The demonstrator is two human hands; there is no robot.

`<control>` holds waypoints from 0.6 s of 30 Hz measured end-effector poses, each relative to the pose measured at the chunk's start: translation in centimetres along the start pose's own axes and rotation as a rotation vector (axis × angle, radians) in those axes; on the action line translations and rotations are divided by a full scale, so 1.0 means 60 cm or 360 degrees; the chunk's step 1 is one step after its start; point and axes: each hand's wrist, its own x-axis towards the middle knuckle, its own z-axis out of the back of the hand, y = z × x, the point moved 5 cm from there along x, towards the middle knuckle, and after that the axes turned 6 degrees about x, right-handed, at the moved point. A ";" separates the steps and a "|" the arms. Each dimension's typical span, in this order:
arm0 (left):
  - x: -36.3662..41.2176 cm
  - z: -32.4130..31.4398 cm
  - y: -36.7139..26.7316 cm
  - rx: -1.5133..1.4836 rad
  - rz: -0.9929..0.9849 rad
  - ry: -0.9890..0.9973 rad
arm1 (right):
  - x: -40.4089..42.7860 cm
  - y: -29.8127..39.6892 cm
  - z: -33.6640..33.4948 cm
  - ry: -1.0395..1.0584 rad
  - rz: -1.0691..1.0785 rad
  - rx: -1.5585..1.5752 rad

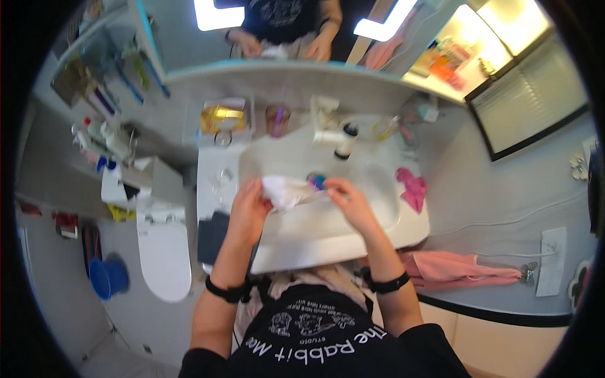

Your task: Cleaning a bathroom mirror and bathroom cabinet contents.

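My left hand (247, 208) grips one end of a small white cloth (286, 191) above the white washbasin (326, 227). The cloth stretches to the right, and my right hand (347, 201) is at its thin far end, with thumb and fingers near each other. Whether that end is pinched is blurred. Behind the cloth, in the basin, sits a small blue and purple object (315, 181). A black-and-white cylinder (346, 141) stands at the faucet (326, 125).
A pink cloth (412, 189) lies on the basin's right rim, a dark grey cloth (212, 238) on the left. Along the back stand a clear container (224, 120) and a cup (278, 120). The toilet (165, 260) is at left; a pink towel (453, 269) hangs at right.
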 end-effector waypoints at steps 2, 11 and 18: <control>0.002 0.002 0.038 0.0032 0.0004 0.0076 | -0.010 -0.025 -0.056 0.0251 -0.0574 0.0938; 0.048 -0.034 0.182 0.0483 0.0375 0.0110 | -0.029 -0.091 -0.103 0.0311 -0.0766 0.0933; 0.021 -0.158 0.108 0.1157 0.0267 0.0281 | -0.007 0.023 0.128 0.0149 -0.0392 0.0321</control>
